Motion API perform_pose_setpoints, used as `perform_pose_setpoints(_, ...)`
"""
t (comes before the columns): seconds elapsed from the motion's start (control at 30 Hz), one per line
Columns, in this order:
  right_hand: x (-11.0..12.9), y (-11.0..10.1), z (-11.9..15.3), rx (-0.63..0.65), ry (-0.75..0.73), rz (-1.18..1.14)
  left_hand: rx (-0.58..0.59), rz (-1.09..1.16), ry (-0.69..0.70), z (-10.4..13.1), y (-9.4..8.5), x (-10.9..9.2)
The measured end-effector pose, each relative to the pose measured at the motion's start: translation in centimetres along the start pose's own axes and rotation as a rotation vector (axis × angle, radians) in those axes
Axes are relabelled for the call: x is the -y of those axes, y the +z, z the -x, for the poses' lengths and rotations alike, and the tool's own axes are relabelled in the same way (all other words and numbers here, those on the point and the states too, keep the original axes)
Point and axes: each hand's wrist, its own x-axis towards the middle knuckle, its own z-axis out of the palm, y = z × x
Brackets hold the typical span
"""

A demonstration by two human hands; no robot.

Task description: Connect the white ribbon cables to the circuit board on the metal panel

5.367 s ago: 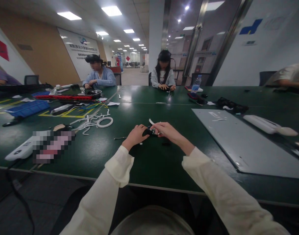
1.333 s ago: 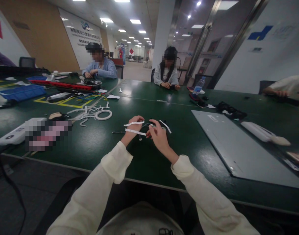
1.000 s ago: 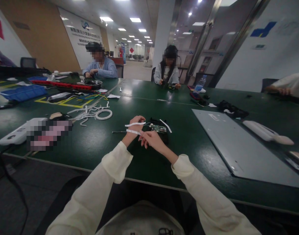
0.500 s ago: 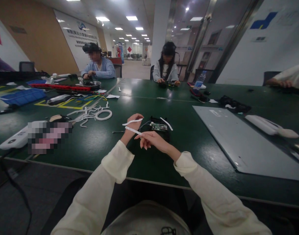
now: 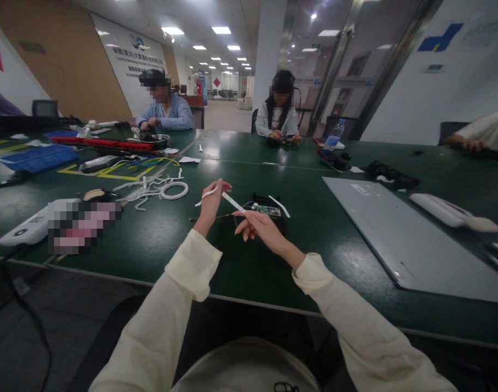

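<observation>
A narrow white strip (image 5: 234,202) stretches between my two hands. My right hand (image 5: 262,226) pinches its near end between thumb and forefinger, the other fingers loosely curled. At the far end, the fingers of my left hand (image 5: 211,208) are closed, and the strip meets them. A second white strip (image 5: 206,197) lies across my left hand. Just beyond my right hand sits a dark device (image 5: 278,224) with an exposed green circuit board (image 5: 269,209), partly hidden by that hand. Another curved white strip (image 5: 280,206) rests at its right side. A thin cable runs out to its left.
Left on the green table (image 5: 232,277) lie a white ring (image 5: 174,190), loose white strips (image 5: 140,188), a white power bank-like box (image 5: 36,223) and a blue tray (image 5: 38,158). A grey panel (image 5: 399,234) covers the right side. Co-workers sit opposite.
My left hand has risen and turned, its fingers now at the strip's far end. The strip between the hands has tilted with it. My right hand has shifted slightly right.
</observation>
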Motion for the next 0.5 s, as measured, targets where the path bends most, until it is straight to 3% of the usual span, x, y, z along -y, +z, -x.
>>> perform_pose_setpoints(0.13,-0.3,-0.2,-0.3,-0.163,-0.020,-0.036,0.282,0.189,-0.141,1.3,1.2,-2.3)
perform_pose_setpoints(0.2,-0.4,-0.2,-0.4,-0.196,-0.015,-0.062,0.359,0.197,-0.137,1.9,1.7,-2.9)
perform_pose_setpoints(0.37,-0.5,-0.1,-0.5,-0.206,0.024,-0.094,0.343,0.101,-0.020,2.3,2.0,-2.7)
perform_pose_setpoints(0.5,-0.4,0.3,-0.4,-0.139,0.056,-0.071,0.295,0.051,0.007,2.1,1.7,-2.3)
